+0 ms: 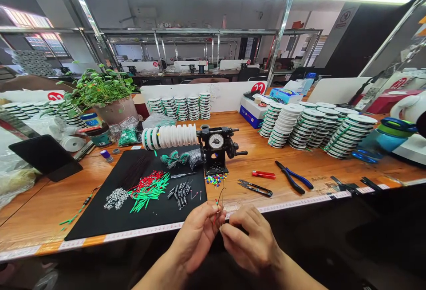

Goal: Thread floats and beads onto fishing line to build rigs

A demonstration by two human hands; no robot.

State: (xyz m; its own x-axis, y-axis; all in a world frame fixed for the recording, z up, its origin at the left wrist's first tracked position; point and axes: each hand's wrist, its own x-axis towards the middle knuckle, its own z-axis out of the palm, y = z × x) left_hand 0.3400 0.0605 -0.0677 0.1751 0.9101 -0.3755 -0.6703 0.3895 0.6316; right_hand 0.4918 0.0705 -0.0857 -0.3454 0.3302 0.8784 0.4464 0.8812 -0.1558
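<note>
My left hand [203, 225] pinches a thin dark line [222, 192] with small red and green pieces on it, just past the bench's front edge. Close against it, my right hand [249, 237] has its fingers pressed together at the same spot; what lies in them is hidden. On the black mat [100, 219] to the left lie green tubes [149, 199], red pieces [155, 179], silver metal bits [116, 198] and dark cylinders [180, 193]. Colourful beads [216, 179] are heaped beyond my hands.
A hand-cranked winding machine [216, 143] carries white spools [169, 136]. Right of it lie thread snips [255, 188], a red case [263, 174] and blue-handled pliers [294, 178]. Stacked spools [309, 126] stand at the back right, a potted plant [103, 95] at the back left.
</note>
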